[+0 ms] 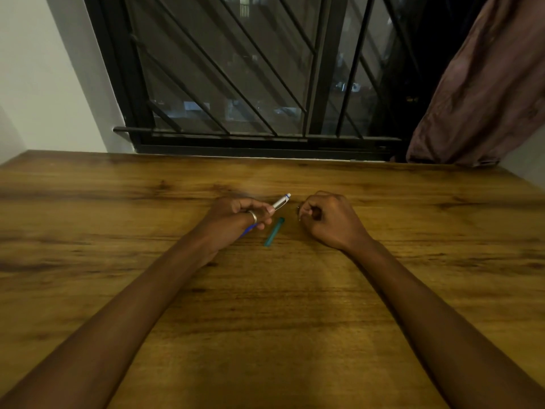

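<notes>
Silver pen [281, 201] pinched in fingers [265, 209] of left hand [233, 215], right hand [327, 219] clenched, teal cap [274, 231] between.

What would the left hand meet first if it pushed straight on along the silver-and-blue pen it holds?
Probably nothing nearby: the left hand and silver-and-blue pen aim past the curled right hand, away from the teal plastic tube, over the wooden table towards the black window frame. Height is unclear.

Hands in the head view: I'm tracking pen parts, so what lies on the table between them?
A teal tube lies on the table between the left hand, holding a pen, and the right hand, touching neither, as the head view shows.
</notes>
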